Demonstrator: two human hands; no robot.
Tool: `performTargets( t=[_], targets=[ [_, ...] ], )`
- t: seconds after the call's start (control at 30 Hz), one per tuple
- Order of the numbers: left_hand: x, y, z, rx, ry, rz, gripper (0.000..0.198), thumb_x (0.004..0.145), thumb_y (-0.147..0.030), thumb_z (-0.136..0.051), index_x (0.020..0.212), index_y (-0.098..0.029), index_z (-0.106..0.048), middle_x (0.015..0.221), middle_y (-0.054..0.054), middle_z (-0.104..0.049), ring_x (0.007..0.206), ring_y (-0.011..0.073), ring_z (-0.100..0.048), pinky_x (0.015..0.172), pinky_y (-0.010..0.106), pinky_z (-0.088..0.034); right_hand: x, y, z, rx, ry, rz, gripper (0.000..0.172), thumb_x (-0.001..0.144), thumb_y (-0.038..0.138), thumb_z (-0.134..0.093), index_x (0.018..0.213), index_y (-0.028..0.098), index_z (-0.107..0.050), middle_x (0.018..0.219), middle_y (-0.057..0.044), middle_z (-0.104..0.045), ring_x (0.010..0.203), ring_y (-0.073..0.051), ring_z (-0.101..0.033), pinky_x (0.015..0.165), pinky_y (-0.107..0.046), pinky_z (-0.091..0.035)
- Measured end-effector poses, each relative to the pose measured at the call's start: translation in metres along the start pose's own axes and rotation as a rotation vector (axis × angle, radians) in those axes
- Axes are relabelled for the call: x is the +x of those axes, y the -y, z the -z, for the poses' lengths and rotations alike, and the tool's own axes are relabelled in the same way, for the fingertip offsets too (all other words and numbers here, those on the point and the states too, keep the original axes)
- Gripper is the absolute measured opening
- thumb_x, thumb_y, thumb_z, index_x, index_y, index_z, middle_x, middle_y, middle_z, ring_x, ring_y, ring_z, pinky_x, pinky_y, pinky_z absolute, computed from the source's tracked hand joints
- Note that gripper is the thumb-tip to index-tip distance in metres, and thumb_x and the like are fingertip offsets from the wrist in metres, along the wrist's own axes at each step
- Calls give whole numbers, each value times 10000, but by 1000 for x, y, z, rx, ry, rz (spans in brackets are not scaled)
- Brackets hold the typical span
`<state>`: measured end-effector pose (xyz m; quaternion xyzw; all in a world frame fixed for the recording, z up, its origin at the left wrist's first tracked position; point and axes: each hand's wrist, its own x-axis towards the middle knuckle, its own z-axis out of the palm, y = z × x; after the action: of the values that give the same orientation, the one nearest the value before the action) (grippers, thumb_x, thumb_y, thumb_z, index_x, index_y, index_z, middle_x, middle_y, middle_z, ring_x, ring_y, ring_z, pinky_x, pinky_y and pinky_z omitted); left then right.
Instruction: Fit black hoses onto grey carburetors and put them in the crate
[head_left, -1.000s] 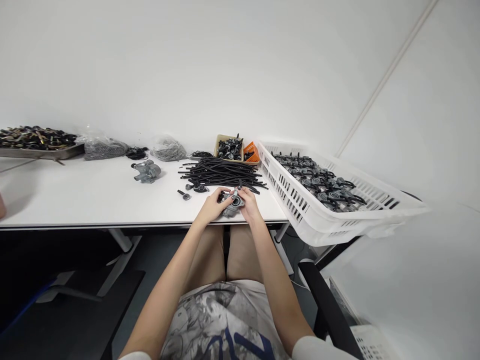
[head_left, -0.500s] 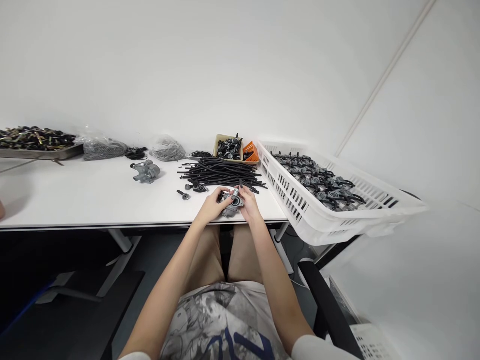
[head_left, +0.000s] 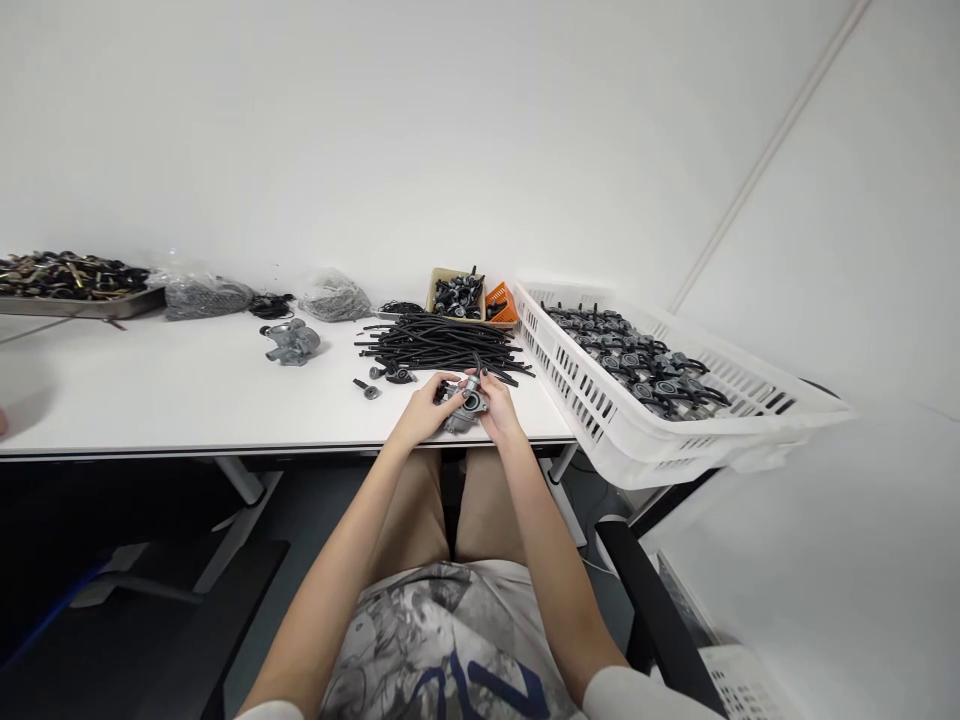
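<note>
Between my two hands, just above the table's front edge, is a grey metal carburetor (head_left: 463, 418) with a round bore facing up. My left hand (head_left: 426, 410) is closed on its left side, thumb lying across the top. On the right side my right hand (head_left: 498, 408) grips it, fingers near the black stem (head_left: 478, 364) that sticks up from its top. Beyond the hands lies a pile of black rubber hoses (head_left: 442, 343). Some black-and-grey caps (head_left: 393, 372) and a single cap with a stem (head_left: 367, 389) rest left of them. Another carburetor body (head_left: 292, 342) stands farther left.
A white slotted crate (head_left: 600, 410) on the right holds rows of carburetors. At the back are a beige bin (head_left: 441, 276) of caps, an orange basket (head_left: 501, 299), plastic bags of small parts (head_left: 335, 297) and a metal tray (head_left: 82, 306). Another person's hand shows at the left edge.
Both hands stay on the carburetor in nearly the same place. The black stem on top has shifted slightly left and now points farther back. The other person's hand has moved slightly left.
</note>
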<state>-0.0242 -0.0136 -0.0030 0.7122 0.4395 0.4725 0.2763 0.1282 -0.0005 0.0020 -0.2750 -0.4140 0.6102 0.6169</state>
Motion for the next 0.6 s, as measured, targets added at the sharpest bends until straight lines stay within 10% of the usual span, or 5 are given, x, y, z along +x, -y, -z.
performTargets(
  t=[0.6],
  targets=[
    [1, 1, 0, 1, 12, 3, 438, 832, -519, -590, 1161, -231, -613, 1126, 46, -704, 968, 225, -632, 891, 341, -468, 3, -2, 0, -16, -2, 1, 256, 804, 448, -692, 847, 196, -708, 691, -13, -706, 597, -147, -626, 577, -257, -495]
  ],
)
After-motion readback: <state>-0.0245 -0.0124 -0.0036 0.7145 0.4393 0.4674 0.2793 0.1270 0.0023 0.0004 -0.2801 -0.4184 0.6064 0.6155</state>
